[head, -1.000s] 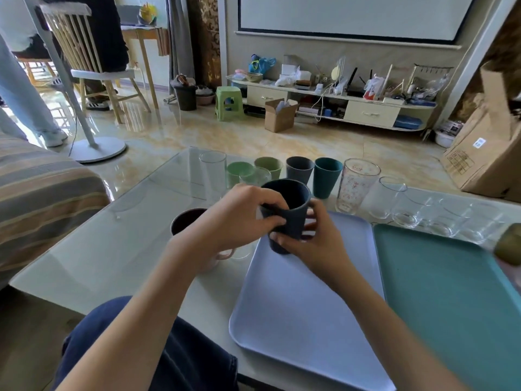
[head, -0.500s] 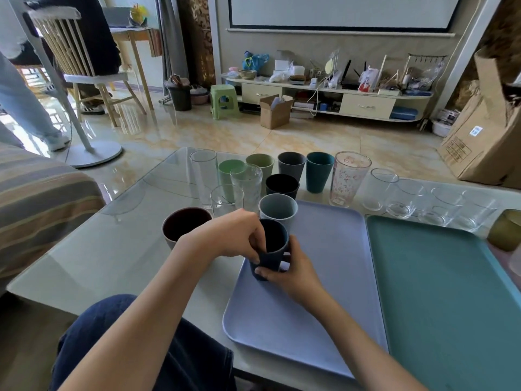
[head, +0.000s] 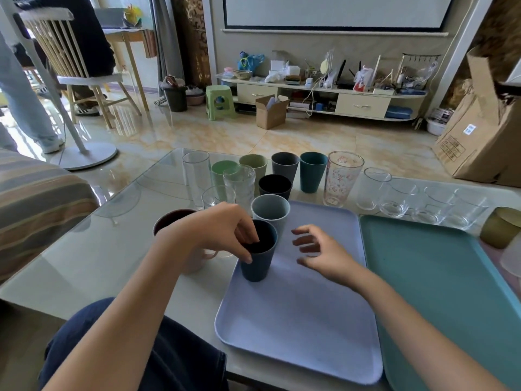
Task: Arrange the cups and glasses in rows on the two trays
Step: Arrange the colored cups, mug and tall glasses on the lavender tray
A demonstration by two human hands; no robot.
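Note:
A dark blue cup (head: 258, 263) stands upright at the left edge of the lavender tray (head: 304, 328). My left hand (head: 217, 232) pinches its rim, fingers inside and thumb on the outer wall. My right hand (head: 321, 253) hovers open over the tray just right of the cup, not touching it. A grey-blue cup (head: 270, 211) stands at the tray's far left corner. The teal tray (head: 439, 292) lies to the right, bare. Several coloured cups (head: 311, 172) and clear glasses (head: 394, 197) stand on the glass table behind the trays.
A dark red mug (head: 172, 220) sits left of the tray, partly behind my left wrist. A tall patterned glass (head: 342, 177) stands behind the lavender tray. An olive cup (head: 500, 227) is at the far right. My knee is at the table's near edge.
The dark blue cup came down from mid-air onto the lavender tray's left side. My right hand has let go of it and drawn away to the right. My left hand still holds the rim.

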